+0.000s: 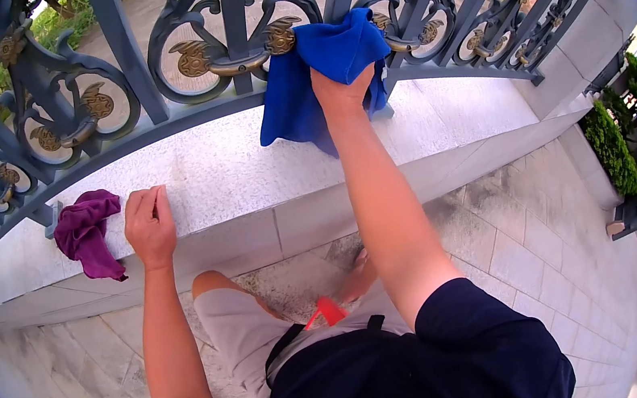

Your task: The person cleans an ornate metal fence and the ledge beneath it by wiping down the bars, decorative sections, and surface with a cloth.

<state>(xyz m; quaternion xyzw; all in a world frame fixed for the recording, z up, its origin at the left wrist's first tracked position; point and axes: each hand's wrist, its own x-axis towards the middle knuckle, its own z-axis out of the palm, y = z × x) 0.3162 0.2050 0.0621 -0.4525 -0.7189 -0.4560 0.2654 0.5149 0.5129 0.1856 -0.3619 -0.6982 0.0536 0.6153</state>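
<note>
My right hand grips a blue cloth, pressing it to an upright bar of the dark grey metal fence. Part of the cloth drapes over my fingers and hides them, while the rest hangs down over the pale stone ledge. My left hand is curled into a loose fist at the ledge's front edge, with nothing seen in it. Just left of that hand, a crumpled purple cloth lies on the ledge and hangs over its edge.
The fence carries scrollwork with bronze-coloured ornaments on both sides of the blue cloth. A stone pillar stands at the right end. Below the ledge is a tiled floor. Green shrubs grow at the far right.
</note>
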